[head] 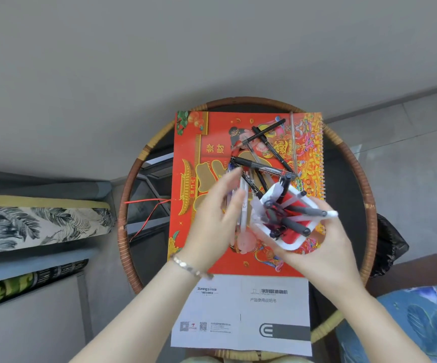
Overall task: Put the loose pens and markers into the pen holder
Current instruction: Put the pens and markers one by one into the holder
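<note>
Head view: pen holder (286,221) gripped in right hand (324,247); clear pens (242,210) clasped in left hand (212,221), mid-loading. Next, probably: tips steered into opening.

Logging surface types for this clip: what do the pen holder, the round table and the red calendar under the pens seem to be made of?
Pen holder: looks like smooth white plastic, with a thick rounded rim and a red inside.
Round table: a dark reflective top, probably glass, inside a rim wrapped in brown and tan woven strips, likely rattan.
Red calendar: glossy printed paper or card, with wire spiral binding on one edge.
</note>
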`<state>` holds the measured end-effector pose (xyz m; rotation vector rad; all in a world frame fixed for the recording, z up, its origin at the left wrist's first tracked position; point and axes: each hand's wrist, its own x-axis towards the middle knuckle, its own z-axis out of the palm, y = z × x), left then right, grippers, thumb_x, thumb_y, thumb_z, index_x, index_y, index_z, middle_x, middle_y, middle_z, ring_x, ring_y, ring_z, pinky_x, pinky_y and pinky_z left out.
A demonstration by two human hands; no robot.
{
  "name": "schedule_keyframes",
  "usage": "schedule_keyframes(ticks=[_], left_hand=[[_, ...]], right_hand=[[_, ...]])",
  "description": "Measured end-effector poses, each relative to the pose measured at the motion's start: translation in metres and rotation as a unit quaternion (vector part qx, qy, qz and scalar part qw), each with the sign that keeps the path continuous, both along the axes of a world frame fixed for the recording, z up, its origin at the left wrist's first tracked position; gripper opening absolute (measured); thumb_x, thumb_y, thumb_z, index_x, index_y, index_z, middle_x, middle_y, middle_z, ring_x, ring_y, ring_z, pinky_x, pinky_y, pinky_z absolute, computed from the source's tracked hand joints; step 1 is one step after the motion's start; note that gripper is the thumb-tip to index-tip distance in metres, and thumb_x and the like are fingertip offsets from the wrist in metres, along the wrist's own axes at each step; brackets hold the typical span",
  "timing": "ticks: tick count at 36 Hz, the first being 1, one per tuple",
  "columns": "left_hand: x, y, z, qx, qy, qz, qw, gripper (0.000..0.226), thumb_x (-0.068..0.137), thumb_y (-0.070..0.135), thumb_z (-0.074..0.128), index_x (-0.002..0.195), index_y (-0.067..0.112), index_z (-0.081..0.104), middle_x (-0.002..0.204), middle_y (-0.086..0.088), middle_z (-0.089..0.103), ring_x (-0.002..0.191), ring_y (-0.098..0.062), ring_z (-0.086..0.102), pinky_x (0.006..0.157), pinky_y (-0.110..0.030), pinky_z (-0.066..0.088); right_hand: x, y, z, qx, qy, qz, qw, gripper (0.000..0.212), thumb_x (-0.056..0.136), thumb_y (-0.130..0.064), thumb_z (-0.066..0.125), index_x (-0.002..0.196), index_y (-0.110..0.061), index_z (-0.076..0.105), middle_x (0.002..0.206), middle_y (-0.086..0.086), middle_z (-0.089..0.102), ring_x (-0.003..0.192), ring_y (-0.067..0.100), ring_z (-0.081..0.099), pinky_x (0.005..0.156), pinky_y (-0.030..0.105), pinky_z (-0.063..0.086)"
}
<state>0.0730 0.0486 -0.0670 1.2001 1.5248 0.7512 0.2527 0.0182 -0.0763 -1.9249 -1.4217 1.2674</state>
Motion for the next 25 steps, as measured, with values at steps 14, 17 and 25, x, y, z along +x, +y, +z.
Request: schedule_keyframes(ticks=[14,17,25], left_hand=[[0.001,0.052,-0.097,-0.156,0.272,0.017,0.95,0.036,0.086,0.031,0.058,0.114,0.01,0.05,0.101,-0.011,0.059,0.091,-0.032,0.059,0.07,-0.039,0.05],[0.002,0.053,-0.097,-0.179,0.27,0.004,0.946,0.021,0.091,0.026,0.05,0.095,0.005,0.049,0.081,-0.012,0.054,0.074,-0.034,0.058,0.064,-0.039,0.048],[-0.014,0.024,-0.072,-0.191,0.096,0.16,0.964,0.023,0.097,0.022,0.04,0.116,0.01,0.046,0.078,0.001,0.051,0.07,-0.017,0.049,0.07,-0.03,0.04]], right_hand=[[0.024,0.007,0.003,-0.014,0.009,-0.007,1.0,0.083,0.053,-0.027,0.091,0.12,-0.042,0.046,0.12,-0.016,0.057,0.115,0.008,0.053,0.094,0.035,0.047],[0.025,0.004,0.0,-0.026,0.007,-0.006,1.0,0.085,0.051,-0.032,0.092,0.122,-0.041,0.045,0.122,-0.014,0.057,0.116,0.01,0.054,0.094,0.039,0.049],[0.019,-0.003,-0.002,-0.046,0.0,0.0,0.999,0.084,0.049,-0.037,0.091,0.118,-0.043,0.044,0.119,-0.016,0.058,0.111,0.009,0.058,0.09,0.039,0.052]])
